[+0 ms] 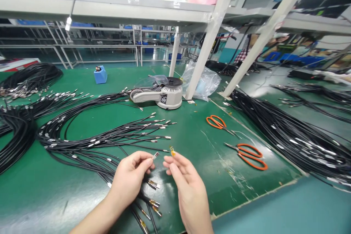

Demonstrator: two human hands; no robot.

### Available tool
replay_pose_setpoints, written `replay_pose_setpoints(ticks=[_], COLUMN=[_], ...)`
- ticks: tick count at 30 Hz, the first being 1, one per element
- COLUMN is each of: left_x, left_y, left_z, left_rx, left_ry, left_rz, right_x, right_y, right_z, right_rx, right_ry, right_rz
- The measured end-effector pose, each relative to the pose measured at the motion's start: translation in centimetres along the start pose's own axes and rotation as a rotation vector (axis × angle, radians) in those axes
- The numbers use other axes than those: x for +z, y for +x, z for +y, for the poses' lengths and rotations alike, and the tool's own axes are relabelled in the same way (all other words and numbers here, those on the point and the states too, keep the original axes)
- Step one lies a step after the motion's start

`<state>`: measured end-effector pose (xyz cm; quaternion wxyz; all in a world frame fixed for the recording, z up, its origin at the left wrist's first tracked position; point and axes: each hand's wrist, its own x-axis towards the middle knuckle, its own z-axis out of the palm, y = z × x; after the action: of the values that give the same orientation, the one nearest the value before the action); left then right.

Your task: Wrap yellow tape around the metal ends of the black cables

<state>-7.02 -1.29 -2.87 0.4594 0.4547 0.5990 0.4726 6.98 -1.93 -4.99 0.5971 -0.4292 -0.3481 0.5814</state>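
Observation:
My left hand (131,175) is closed in a pinch on a black cable, whose silver connector (156,155) sticks out past the fingertips. Just to its right, my right hand (189,186) has a small piece of amber tape (172,151) at the tip of its index finger, with the thumb close by. A small gap separates the two hands. Beneath and in front of my left hand, cables with amber-wrapped ends (153,203) point right. Behind the hands lies a curved bundle of black cables (90,140) with silver tips.
A grey tape dispenser (170,97) stands behind the cables, near a shelf post (204,36). Two orange-handled scissors, one nearer (251,155) and one farther (216,121), lie at right. More cable bundles (296,139) lie on the right table. A blue holder (100,75) stands at the back.

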Motion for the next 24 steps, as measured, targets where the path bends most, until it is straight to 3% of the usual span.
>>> replay_pose_setpoints(ticks=[5,13,15,20,24], left_x=[-0.4,-0.3,-0.1,0.1,-0.2], left_y=[0.3,-0.2,-0.4,-0.5,-0.5], left_z=[0.3,0.4,0.0,-1.4,-1.6], left_rx=[-0.079,0.029,0.141,0.694,0.854], left_ry=[-0.129,-0.002,0.123,0.461,0.56], left_rz=[-0.076,-0.091,-0.059,0.078,0.158], right_x=[1.0,1.7,1.9,2.4,1.9], right_y=[1.6,1.8,1.9,2.2,0.8], right_z=[-1.0,-0.4,-0.4,-0.6,-0.3], right_rx=[-0.026,0.013,0.041,0.077,0.079], right_ry=[-0.067,-0.037,0.003,0.096,0.144], right_rz=[-0.06,-0.133,-0.12,-0.066,-0.024])
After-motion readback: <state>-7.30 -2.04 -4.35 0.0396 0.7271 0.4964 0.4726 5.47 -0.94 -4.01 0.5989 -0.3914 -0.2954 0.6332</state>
